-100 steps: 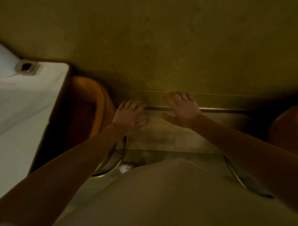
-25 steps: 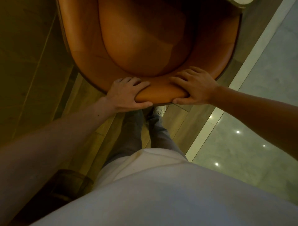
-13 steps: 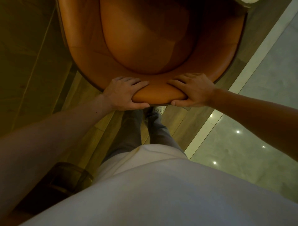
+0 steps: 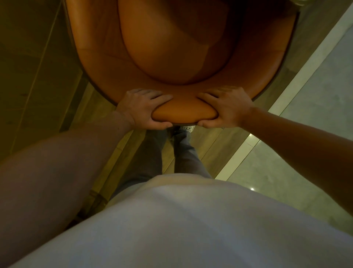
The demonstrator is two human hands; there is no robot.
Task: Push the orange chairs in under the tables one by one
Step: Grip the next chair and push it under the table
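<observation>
An orange leather tub chair (image 4: 177,57) fills the upper half of the head view, seen from above and behind. My left hand (image 4: 142,109) grips the top of its backrest on the left, fingers over the rim and thumb underneath. A short way to the right, my right hand (image 4: 226,108) grips the same rim the same way. A pale table corner (image 4: 301,2) barely shows at the top right edge, beyond the chair's front.
Wooden floor planks (image 4: 34,63) run under and left of the chair. A pale border strip (image 4: 298,80) separates them from glossy grey tiles (image 4: 305,145) on the right. My legs and one white shoe (image 4: 188,127) stand just behind the chair.
Four seconds ago both hands lay flat against a wall by another chair. Over the last second both hands kept their grip on this backrest, and the chair has shifted slightly away from me.
</observation>
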